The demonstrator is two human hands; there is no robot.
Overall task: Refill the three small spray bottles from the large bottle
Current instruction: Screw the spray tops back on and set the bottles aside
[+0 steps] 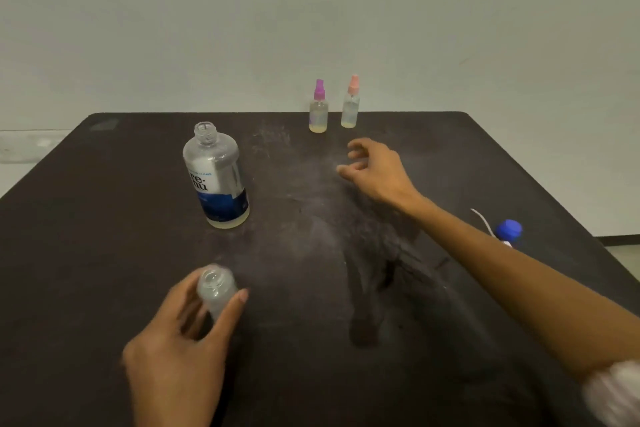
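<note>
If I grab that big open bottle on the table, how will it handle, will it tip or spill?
The large bottle looks nearly empty, with only a thin pale layer at its base, so it is probably light for its size. Tall and narrow, it may tip if pushed high up. Its cap is off, so a knock could spill what remains. The clear plastic wall likely flexes when squeezed.

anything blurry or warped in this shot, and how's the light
Head view: the left hand and the small open bottle it holds are motion-blurred; the table edges bow from the wide-angle lens; light is dim and even, with a soft shadow under the right hand.
</note>
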